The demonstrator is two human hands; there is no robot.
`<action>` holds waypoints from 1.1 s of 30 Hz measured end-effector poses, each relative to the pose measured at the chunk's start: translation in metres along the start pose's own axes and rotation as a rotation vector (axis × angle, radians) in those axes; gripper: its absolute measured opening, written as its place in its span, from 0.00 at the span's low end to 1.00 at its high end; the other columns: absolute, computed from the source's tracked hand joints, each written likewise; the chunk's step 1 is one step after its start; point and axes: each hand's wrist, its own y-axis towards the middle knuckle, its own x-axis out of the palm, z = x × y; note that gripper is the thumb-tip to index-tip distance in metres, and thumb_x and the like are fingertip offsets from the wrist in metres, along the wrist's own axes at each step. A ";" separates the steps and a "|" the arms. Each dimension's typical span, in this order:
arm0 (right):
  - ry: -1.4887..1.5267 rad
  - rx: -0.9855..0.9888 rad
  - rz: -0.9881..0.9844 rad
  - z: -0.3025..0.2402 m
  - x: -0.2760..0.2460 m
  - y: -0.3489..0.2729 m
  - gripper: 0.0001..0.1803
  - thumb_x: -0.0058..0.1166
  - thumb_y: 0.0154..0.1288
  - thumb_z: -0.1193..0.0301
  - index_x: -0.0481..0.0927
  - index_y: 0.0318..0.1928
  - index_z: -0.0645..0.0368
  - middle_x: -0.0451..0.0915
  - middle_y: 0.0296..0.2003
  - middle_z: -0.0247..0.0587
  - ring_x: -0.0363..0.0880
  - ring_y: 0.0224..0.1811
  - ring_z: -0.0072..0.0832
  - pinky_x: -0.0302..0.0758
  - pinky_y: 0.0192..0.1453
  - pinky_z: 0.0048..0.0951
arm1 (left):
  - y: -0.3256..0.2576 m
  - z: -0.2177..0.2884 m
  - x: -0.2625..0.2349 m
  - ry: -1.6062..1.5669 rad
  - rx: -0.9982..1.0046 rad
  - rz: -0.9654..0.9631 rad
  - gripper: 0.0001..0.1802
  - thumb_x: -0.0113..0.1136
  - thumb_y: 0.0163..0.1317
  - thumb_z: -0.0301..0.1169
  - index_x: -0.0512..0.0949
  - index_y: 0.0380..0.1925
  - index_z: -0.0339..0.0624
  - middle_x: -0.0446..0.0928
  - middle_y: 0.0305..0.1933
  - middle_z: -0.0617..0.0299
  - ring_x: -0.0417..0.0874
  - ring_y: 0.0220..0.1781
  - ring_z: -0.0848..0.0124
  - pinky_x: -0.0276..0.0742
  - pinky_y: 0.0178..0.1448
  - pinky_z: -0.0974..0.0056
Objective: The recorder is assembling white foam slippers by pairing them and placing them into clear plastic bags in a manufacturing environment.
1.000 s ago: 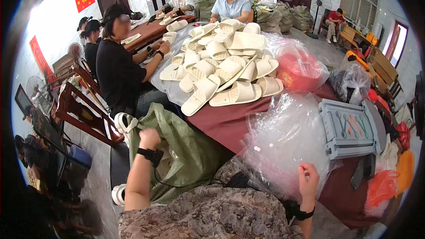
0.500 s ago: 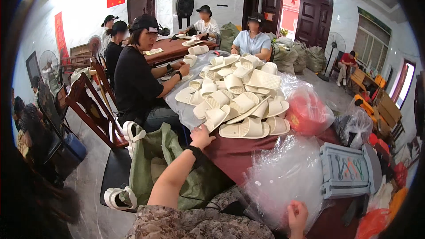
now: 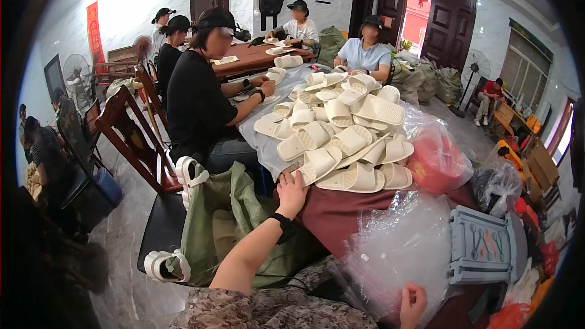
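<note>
My left hand [image 3: 291, 194] reaches forward to the near edge of a heap of cream slippers [image 3: 341, 140] and touches the closest slipper [image 3: 317, 166]; whether it grips it I cannot tell. A black band circles that wrist. My right hand [image 3: 413, 304] sits low at the lower edge, fingers pinching the rim of a clear plastic bag [image 3: 402, 247] that lies on the dark red table [image 3: 335, 213].
A green sack [image 3: 228, 219] with slippers on its rim hangs at the table's left. A grey sealing machine [image 3: 482, 247] stands at right, red bags [image 3: 436, 158] behind it. A person in black [image 3: 201, 94] sits at left on wooden chairs; others sit farther back.
My left hand has moved from above the green sack up to the slipper heap. My view has lifted toward the room. My right hand stays on the plastic bag.
</note>
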 end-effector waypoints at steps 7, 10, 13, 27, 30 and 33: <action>-0.016 0.044 -0.036 0.004 -0.002 -0.001 0.11 0.59 0.69 0.68 0.82 0.46 0.63 0.80 0.34 0.42 0.77 0.32 0.33 0.75 0.38 0.31 | 0.000 -0.001 -0.005 -0.029 0.005 -0.007 0.36 0.68 0.56 0.41 0.67 0.64 0.44 0.66 0.64 0.37 0.67 0.65 0.37 0.71 0.58 0.39; 0.033 0.137 0.027 0.017 0.007 -0.005 0.05 0.60 0.59 0.76 0.81 0.37 0.62 0.78 0.32 0.35 0.74 0.30 0.22 0.69 0.30 0.23 | 0.000 0.001 -0.004 -0.034 -0.016 -0.021 0.36 0.67 0.57 0.41 0.68 0.65 0.44 0.66 0.64 0.38 0.67 0.66 0.37 0.70 0.59 0.39; 0.076 0.137 0.044 0.017 0.013 -0.005 0.05 0.60 0.59 0.77 0.81 0.36 0.62 0.77 0.31 0.34 0.73 0.30 0.22 0.68 0.30 0.23 | -0.001 -0.004 -0.004 -0.055 -0.026 -0.018 0.35 0.67 0.56 0.41 0.68 0.63 0.43 0.65 0.65 0.33 0.65 0.67 0.39 0.69 0.59 0.40; 0.063 0.133 0.032 0.011 0.008 -0.004 0.05 0.59 0.59 0.78 0.81 0.36 0.63 0.77 0.31 0.35 0.73 0.29 0.22 0.69 0.32 0.23 | -0.002 0.000 -0.008 -0.030 -0.001 -0.006 0.34 0.67 0.55 0.39 0.70 0.63 0.43 0.69 0.61 0.41 0.68 0.65 0.42 0.70 0.60 0.42; 0.066 0.134 0.033 0.006 0.008 -0.003 0.04 0.59 0.59 0.78 0.81 0.36 0.63 0.77 0.31 0.35 0.73 0.29 0.22 0.70 0.33 0.23 | -0.002 -0.003 -0.007 0.024 0.038 0.048 0.33 0.66 0.54 0.36 0.71 0.61 0.44 0.71 0.58 0.45 0.71 0.62 0.45 0.67 0.63 0.43; 0.058 0.101 0.042 0.009 0.008 -0.003 0.05 0.59 0.59 0.77 0.81 0.36 0.63 0.77 0.31 0.35 0.73 0.28 0.22 0.70 0.32 0.23 | 0.000 -0.006 -0.007 0.022 0.074 0.076 0.30 0.63 0.53 0.34 0.72 0.59 0.47 0.74 0.53 0.49 0.72 0.59 0.48 0.66 0.61 0.43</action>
